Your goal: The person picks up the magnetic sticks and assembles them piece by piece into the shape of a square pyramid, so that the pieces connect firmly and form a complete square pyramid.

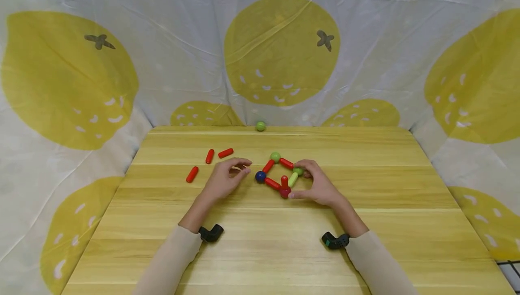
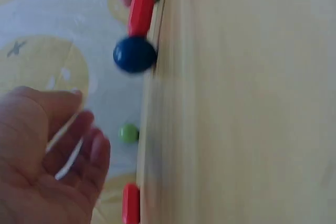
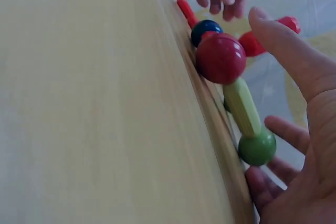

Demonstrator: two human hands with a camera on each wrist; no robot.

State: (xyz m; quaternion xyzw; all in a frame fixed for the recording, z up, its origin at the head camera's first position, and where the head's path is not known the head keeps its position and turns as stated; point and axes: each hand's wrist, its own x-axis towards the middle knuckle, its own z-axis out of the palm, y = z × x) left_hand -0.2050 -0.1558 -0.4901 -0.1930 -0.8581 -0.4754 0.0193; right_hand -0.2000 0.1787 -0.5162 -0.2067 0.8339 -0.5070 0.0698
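Red sticks and coloured balls, joined end to end, made up a four-sided frame (image 1: 272,183) lying on the wooden table (image 1: 268,259), between the two hands. Its corners were a blue ball (image 1: 260,176) at the left, a light green ball (image 1: 275,156) at the far side, a green ball (image 1: 298,171) at the right and a dark red ball (image 1: 285,192) at the near side. Three sides were red; the fourth, between the green and dark red balls, was a yellow-green stick (image 1: 293,179). An upright red stick (image 1: 284,182) stood on the dark red ball.

The left hand (image 1: 224,178) hung just beside the blue ball, fingers loosely bent and thumb apart from them. The right hand (image 1: 318,186) was spread wide at the frame's right side, its fingers about the green ball and its thumb near the dark red one; how firmly they touched cannot be told.

Three loose red sticks (image 1: 209,156) lay beyond and left of the left hand. A spare green ball (image 1: 261,126) sat at the table's far edge, before a fruit-printed curtain (image 1: 178,60).
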